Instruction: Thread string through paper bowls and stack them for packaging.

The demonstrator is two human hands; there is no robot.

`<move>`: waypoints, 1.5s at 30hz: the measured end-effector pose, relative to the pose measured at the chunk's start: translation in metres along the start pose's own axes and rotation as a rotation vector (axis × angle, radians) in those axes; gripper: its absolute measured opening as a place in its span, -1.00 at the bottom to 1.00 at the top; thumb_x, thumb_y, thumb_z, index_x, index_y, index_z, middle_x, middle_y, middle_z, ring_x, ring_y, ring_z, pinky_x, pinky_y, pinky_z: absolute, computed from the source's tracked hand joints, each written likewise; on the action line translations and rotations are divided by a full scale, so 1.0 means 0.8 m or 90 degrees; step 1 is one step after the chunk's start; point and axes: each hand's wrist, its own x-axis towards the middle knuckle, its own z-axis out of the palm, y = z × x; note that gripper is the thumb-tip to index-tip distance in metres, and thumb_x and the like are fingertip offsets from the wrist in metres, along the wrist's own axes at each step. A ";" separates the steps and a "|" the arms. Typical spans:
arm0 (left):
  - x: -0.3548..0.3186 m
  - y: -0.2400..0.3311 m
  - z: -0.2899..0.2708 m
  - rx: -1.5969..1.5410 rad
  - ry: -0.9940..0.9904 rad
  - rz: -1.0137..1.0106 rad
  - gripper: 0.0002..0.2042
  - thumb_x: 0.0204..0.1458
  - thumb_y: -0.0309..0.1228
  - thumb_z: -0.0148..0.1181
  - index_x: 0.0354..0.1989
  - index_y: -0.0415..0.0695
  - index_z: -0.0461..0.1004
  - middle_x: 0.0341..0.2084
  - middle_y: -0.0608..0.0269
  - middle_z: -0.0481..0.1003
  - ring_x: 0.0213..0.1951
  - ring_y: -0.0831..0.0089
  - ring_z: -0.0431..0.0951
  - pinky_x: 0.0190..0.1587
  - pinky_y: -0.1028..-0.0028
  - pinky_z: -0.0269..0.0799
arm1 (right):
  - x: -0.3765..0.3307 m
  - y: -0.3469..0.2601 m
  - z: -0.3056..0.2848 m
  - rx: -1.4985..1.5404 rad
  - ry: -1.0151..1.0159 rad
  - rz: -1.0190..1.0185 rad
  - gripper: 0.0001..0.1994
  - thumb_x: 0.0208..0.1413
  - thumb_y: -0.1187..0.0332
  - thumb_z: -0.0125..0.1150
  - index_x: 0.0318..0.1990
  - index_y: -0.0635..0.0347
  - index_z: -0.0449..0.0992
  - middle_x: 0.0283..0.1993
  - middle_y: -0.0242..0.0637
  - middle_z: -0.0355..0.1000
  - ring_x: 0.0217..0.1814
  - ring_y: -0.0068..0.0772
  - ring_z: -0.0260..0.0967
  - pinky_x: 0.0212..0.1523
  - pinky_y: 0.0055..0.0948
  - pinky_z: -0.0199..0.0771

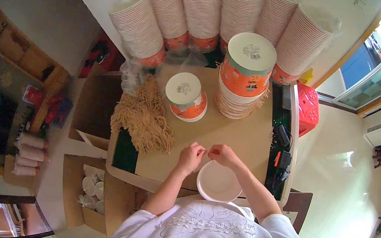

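Note:
My left hand (192,156) and my right hand (225,156) meet close together just past the far rim of a white paper bucket (219,183), which stands mouth up against my body at the table's front edge. The fingers of both hands are pinched. What they hold is too small to make out. Left of my hands lies a tangled heap of tan cords (145,119). Ahead of them, an orange printed bucket (187,96) stands upside down, bottom up. To its right rises a stack of upturned buckets (246,73), with tan cords sticking out around its sides.
Several tall wrapped stacks of paper buckets (201,6) line the wall behind the table. A cardboard sheet (250,153) covers the tabletop. Black devices with cables (282,159) lie at the right edge, near a red stool (306,110). An open carton (77,191) stands at lower left.

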 end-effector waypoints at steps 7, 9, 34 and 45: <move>0.000 -0.032 0.011 -0.021 0.098 -0.015 -0.92 -0.06 -0.40 0.09 -0.52 -0.11 0.44 -0.50 0.22 0.38 -0.47 0.22 0.46 -0.44 0.31 0.36 | -0.002 0.003 -0.007 -0.037 -0.036 -0.011 -0.86 -0.14 0.33 0.11 -0.44 0.17 0.49 -0.52 -0.30 0.44 -0.46 -0.46 0.37 -0.42 -0.45 0.34; 0.000 -0.034 0.008 -0.017 0.098 -0.024 -0.91 -0.06 -0.40 0.08 -0.53 -0.11 0.43 -0.50 0.22 0.37 -0.47 0.21 0.45 -0.44 0.30 0.36 | -0.003 0.000 -0.009 -0.010 -0.061 -0.012 -0.88 -0.14 0.35 0.09 -0.46 0.17 0.49 -0.54 -0.31 0.42 -0.48 -0.49 0.33 -0.43 -0.46 0.32; -0.001 -0.045 0.007 -0.079 0.030 -0.051 -0.88 -0.12 -0.36 0.15 -0.56 -0.14 0.45 -0.55 0.20 0.41 -0.49 0.27 0.46 -0.42 0.34 0.36 | -0.009 0.001 -0.014 0.028 -0.168 0.027 -0.86 -0.09 0.32 0.02 -0.44 0.13 0.48 -0.54 -0.41 0.36 -0.45 -0.60 0.24 -0.42 -0.53 0.26; 0.002 -0.038 0.011 0.080 0.022 -0.046 -0.92 -0.13 -0.43 0.15 -0.55 -0.16 0.44 -0.54 0.18 0.39 -0.52 0.29 0.44 -0.45 0.38 0.35 | -0.012 -0.001 -0.021 0.034 -0.221 0.013 -0.89 -0.05 0.35 0.02 -0.43 0.15 0.44 -0.53 -0.43 0.35 -0.47 -0.61 0.22 -0.43 -0.53 0.25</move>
